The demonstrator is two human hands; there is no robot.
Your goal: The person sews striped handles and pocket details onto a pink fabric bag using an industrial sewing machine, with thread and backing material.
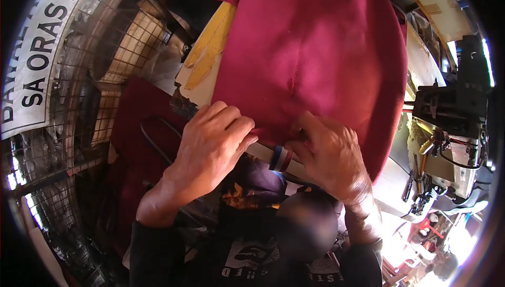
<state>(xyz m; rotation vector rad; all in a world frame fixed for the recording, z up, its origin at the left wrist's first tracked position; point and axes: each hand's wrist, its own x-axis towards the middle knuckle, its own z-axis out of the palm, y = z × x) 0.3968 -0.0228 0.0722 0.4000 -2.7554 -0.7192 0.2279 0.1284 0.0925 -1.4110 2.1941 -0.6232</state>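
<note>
A large maroon fabric (310, 39) lies over the worktop in front of me, with a seam line running down its middle. My left hand (208, 145) is closed at its near edge, thumb and fingers pinching the cloth. A short distance to the right, my right hand (334, 155) pinches the same edge, its fingertips partly hidden. Between my hands the edge looks slightly folded. Just under it, blue, white and red bands (281, 158) show on the worktop's near side.
At the right is a dark sewing machine (455, 100), with several hand tools (418, 179) near it. Wire mesh (139, 37) and a lettered sign (44, 45) are at the left. More maroon cloth (134, 150) hangs lower left. Worn yellow-and-white board (208, 58) shows beside the fabric.
</note>
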